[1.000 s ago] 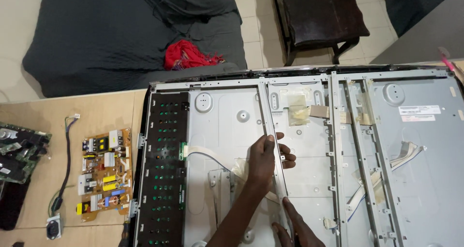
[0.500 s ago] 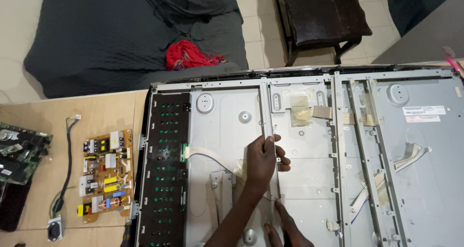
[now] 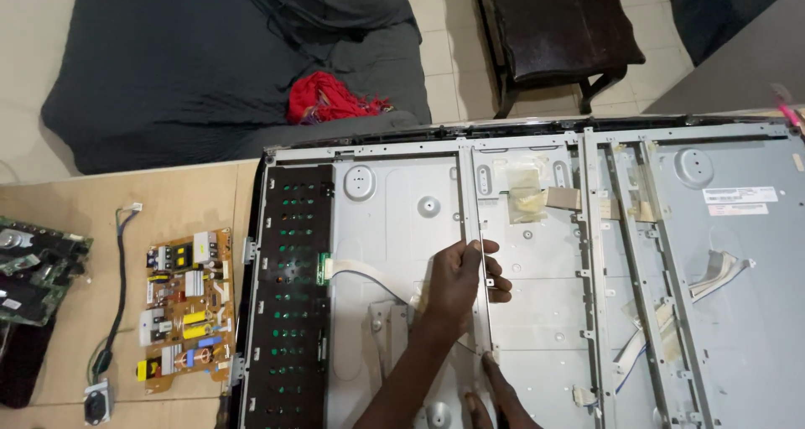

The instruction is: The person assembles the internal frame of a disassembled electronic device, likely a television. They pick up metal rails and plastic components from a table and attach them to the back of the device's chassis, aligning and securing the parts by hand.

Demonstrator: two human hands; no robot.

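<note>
Currently, left hand [image 3: 457, 282] fingers clasp the thin, ribbed metal strut [image 3: 471, 253] on the flat grey stamped-steel panel [image 3: 537, 312]; right hand [image 3: 495, 395] fingers pinch its lower end.

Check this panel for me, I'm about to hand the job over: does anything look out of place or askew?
Yes. The metal strip under the left hand leans off parallel with the other vertical rails. On the right, a flat ribbon cable lies loose and curled on the metal back panel.

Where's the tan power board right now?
Head view, left side: the tan power board lies on the wooden table, between the black cable and the panel's left edge.
</note>
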